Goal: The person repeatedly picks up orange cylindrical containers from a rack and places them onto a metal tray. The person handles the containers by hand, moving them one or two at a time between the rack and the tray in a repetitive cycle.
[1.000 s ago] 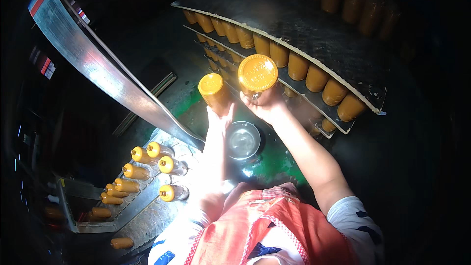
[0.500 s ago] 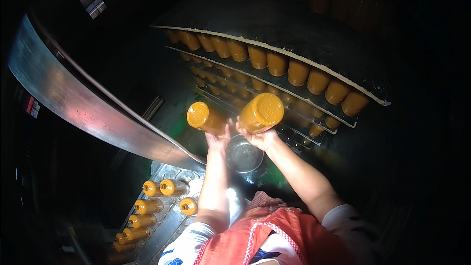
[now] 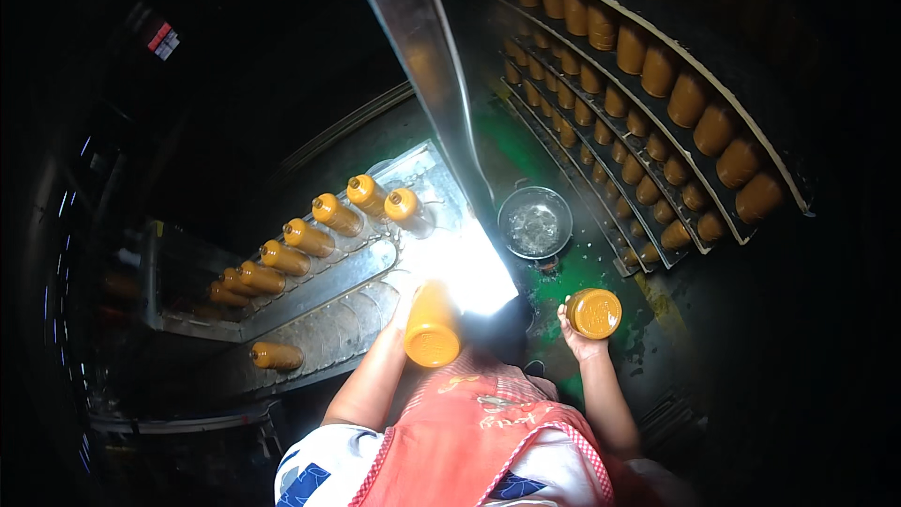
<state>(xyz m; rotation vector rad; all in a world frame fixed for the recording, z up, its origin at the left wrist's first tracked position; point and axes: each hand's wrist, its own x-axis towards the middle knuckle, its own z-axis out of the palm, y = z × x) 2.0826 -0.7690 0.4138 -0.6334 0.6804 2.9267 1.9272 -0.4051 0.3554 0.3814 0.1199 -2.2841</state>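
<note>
My left hand (image 3: pixel 404 312) is closed around an orange bottle (image 3: pixel 433 330), held tilted in front of my apron with its round base facing up. The bottle and strong glare hide most of those fingers. Out to the right, my right hand (image 3: pixel 581 342) grips another orange bottle (image 3: pixel 596 314), its embossed base also upward and some fingers showing along its left side. Left of my left hand, several orange bottles with small necks (image 3: pixel 308 238) stand in a row on a metal conveyor (image 3: pixel 361 272). One single bottle (image 3: pixel 276 355) stands nearer on it.
A tiered rack (image 3: pixel 648 164) full of orange bottles curves along the right. A round metal basin (image 3: pixel 535 222) sits low between conveyor and rack. A tall metal panel (image 3: pixel 422 47) rises at the conveyor's far end. Dazzling light covers the conveyor's right end.
My view has turned left toward the conveyor. My hands, close together before, are now wide apart, each still holding its bottle. The left one has come back beside the conveyor; the right has swung outward.
</note>
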